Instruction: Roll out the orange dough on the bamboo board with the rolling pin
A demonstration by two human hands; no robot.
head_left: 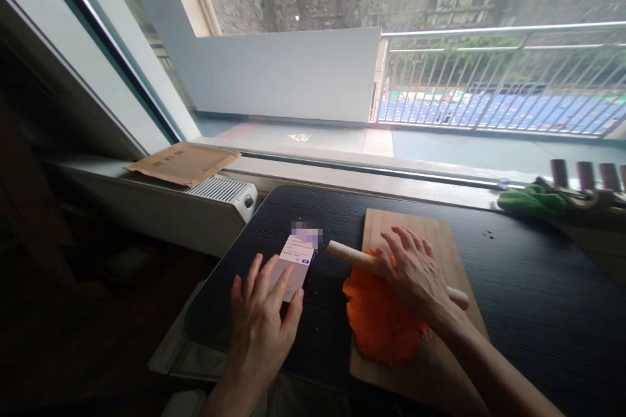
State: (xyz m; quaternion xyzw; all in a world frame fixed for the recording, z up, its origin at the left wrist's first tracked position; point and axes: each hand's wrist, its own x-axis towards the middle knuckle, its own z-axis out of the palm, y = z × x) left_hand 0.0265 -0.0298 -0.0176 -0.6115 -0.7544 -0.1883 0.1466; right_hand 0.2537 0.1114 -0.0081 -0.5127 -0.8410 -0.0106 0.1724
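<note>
Low in the middle of the frame, the person's right hand (413,270) lies flat, fingers spread, on a wooden rolling pin (352,255), pressing it across a sheet of orange dough (376,322). The dough sits on a wooden cutting board (405,228), right of centre on the dark counter (538,300). Just left of the board, the left hand (261,322) rests open, fingertips touching a lit phone (298,259). A green cloth (531,201) lies at the right edge by the window.
</note>
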